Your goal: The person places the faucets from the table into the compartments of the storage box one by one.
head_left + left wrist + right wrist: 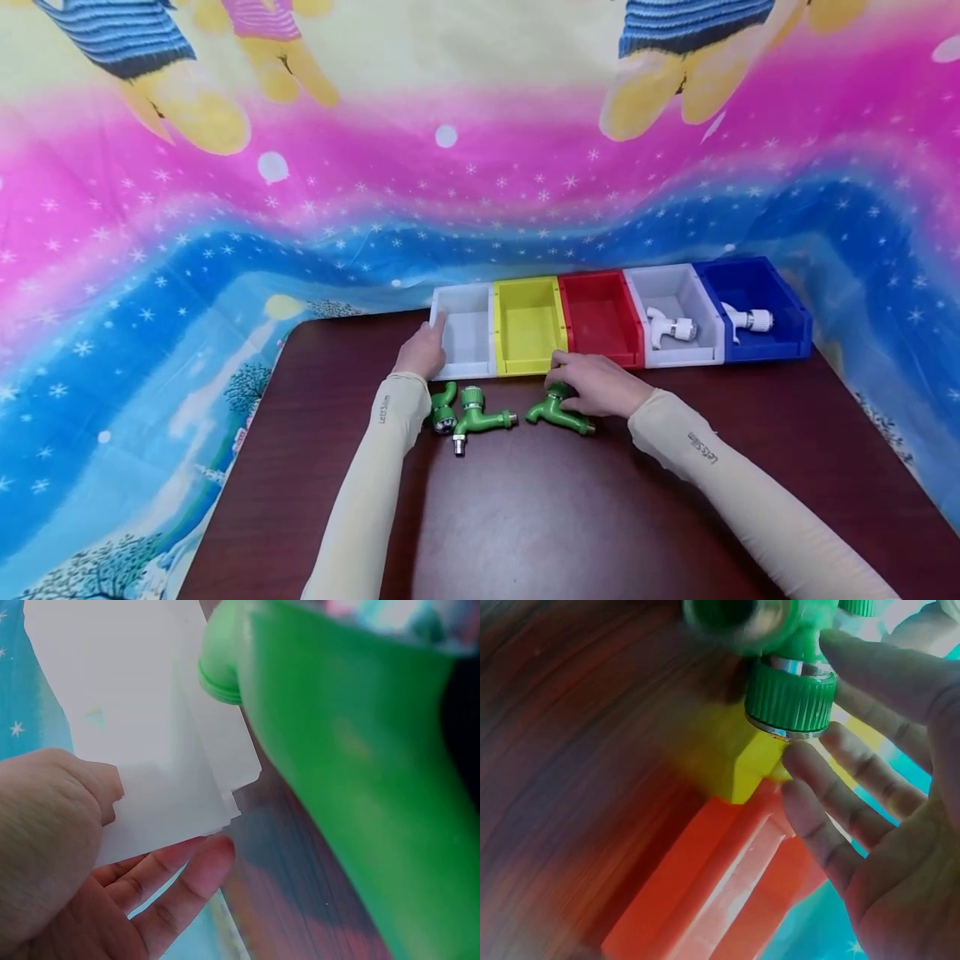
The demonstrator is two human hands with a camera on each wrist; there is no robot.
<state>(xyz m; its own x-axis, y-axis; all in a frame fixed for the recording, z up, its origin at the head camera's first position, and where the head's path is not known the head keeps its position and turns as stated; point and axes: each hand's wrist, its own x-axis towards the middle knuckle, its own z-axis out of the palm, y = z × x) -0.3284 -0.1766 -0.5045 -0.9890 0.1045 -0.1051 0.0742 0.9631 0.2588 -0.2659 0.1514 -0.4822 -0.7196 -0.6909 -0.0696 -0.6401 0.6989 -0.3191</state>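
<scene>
At the left end of the row of bins, my left hand [423,352] grips the side wall of a white bin [467,333]. In the left wrist view its thumb lies over the wall, with the fingers below it. My right hand [600,383] holds a green faucet [557,412] around its ribbed knob [791,694], thumb on one side and fingers on the other. Near my left wrist two more green faucets lie on the table: one has its metal outlet [460,446] toward me; the other [444,408] is partly behind the sleeve.
Right of the white bin stand a yellow bin [529,367], a red bin [600,312], another white bin [667,287] and a blue bin [795,333]. A white faucet [670,328] lies in the second white bin, another [750,320] in the blue one. A patterned cloth hangs behind the brown table [525,525].
</scene>
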